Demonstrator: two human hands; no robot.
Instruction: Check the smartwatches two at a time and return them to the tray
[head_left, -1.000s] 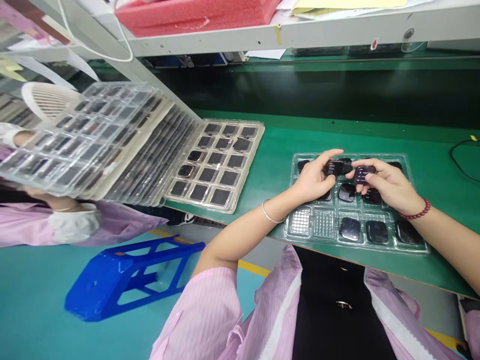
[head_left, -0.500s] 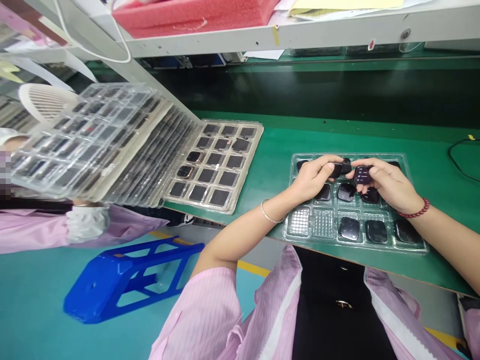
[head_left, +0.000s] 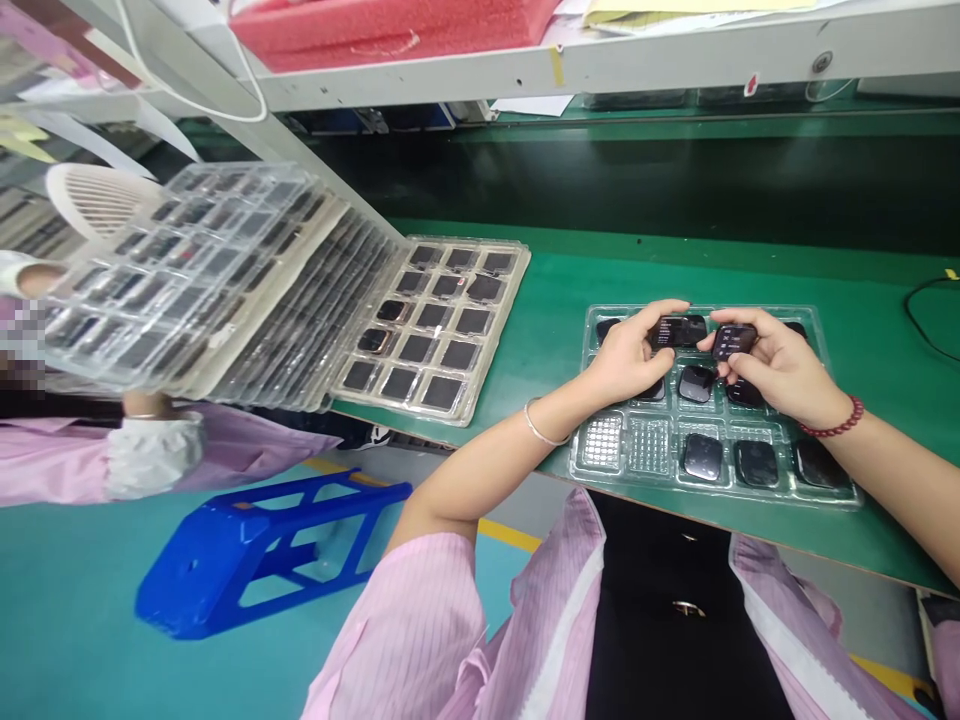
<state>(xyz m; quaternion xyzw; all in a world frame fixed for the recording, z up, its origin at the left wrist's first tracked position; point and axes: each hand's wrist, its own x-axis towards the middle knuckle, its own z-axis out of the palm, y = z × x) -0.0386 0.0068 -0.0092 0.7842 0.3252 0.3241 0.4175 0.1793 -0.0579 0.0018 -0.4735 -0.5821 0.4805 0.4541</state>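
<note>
A lit watch module [head_left: 677,331] is pinched in the left hand [head_left: 626,356] and another [head_left: 733,342] in the right hand [head_left: 780,370], both raised screen-up over the clear tray [head_left: 757,493], seemingly so the displays can be read

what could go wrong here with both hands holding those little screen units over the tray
1. The left hand and right hand each pinch a small unit close together above the clear tray; they might knock together or drop onto units below.
2. The tray's near edge sits at the bench lip, so a forearm nudge might tip it off.
</note>
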